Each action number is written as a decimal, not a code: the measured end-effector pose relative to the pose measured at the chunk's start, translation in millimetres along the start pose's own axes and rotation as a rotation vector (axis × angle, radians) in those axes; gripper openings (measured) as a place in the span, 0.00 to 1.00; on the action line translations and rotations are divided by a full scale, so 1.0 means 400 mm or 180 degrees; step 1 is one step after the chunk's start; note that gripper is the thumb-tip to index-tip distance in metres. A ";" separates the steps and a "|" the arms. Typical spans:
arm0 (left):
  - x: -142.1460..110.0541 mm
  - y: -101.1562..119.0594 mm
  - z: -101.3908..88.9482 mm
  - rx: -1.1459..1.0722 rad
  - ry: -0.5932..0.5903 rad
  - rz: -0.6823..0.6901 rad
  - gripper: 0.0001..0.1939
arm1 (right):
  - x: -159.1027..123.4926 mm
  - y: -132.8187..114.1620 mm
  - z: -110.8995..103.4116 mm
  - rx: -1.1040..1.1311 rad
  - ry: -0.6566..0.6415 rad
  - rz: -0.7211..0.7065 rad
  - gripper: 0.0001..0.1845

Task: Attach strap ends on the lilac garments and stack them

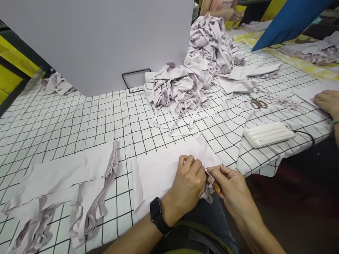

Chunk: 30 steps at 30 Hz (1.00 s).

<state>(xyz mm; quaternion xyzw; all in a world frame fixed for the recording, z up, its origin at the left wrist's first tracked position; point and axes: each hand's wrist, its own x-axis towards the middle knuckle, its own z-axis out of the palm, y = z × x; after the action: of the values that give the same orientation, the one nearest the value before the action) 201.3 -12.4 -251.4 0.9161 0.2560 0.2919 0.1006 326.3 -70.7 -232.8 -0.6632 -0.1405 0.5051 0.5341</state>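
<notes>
The pale cloth lies at the near edge of the checked tabletop, its right end bunched in my fists. It looks light, soft and limp, likelier to crease than break, so I judge it best pinched close by its edge. My left grip is curled closed on it; my right grip pinches the edge and has an orange-brown handle tucked in. Beyond lie a rumpled heap, scissors, a white device and an upright grey board; a co-worker's hand rests at far right.
</notes>
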 end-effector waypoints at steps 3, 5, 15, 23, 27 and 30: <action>0.001 0.002 -0.002 0.0081 -0.0021 0.0108 0.12 | 0.003 -0.018 -0.002 -0.0185 -0.0208 0.0115 0.25; 0.001 0.002 -0.003 0.0118 -0.0073 0.0175 0.12 | 0.005 -0.030 -0.003 -0.0292 -0.0328 0.0231 0.26; -0.006 -0.019 -0.004 0.0284 -0.0279 0.0233 0.13 | 0.011 -0.030 -0.006 -0.0342 -0.0542 0.0282 0.28; -0.005 -0.010 -0.034 0.0072 -0.0641 0.0079 0.07 | -0.034 -0.004 -0.073 -0.1488 0.0066 -0.0555 0.24; -0.066 -0.048 -0.106 -0.0618 -0.0224 -0.0418 0.11 | -0.111 0.061 -0.136 -0.2563 0.0732 -0.1319 0.20; -0.139 -0.094 -0.161 -0.0531 0.0096 -0.0849 0.10 | -0.133 0.143 -0.131 -0.2518 0.0039 -0.1470 0.17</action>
<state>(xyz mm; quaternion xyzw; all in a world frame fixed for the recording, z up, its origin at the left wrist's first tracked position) 109.3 -7.6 -238.9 0.8579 0.3517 0.3099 0.2103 325.1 -161.5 -258.1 -0.7705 -0.4635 0.2764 0.3392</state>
